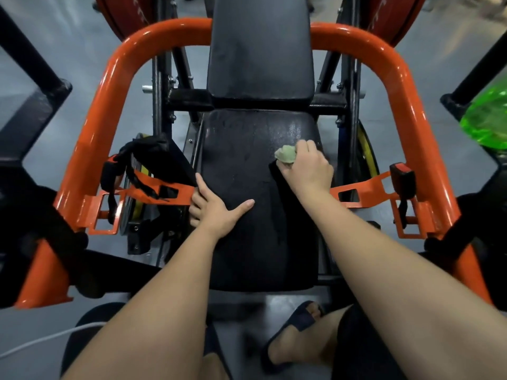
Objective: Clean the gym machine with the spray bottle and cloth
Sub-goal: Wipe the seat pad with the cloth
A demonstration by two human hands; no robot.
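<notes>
The gym machine has a black padded seat [247,171] with a wet sheen, a black backrest [260,50] behind it and an orange tubular frame [115,86] around both. My right hand [308,167] grips a bunched pale green cloth [285,154] and presses it on the seat's right side. My left hand [215,208] rests on the seat's left edge, thumb spread over the pad and fingers wrapped over the side. A bright green object [488,119], blurred, sits at the right edge; I cannot tell if it is the spray bottle.
A black strap with an orange buckle [137,165] hangs left of the seat, and a belt buckle [402,178] sits on an orange bracket at the right. Black frame bars cross both sides. My sandalled foot [299,333] stands on the grey floor below the seat.
</notes>
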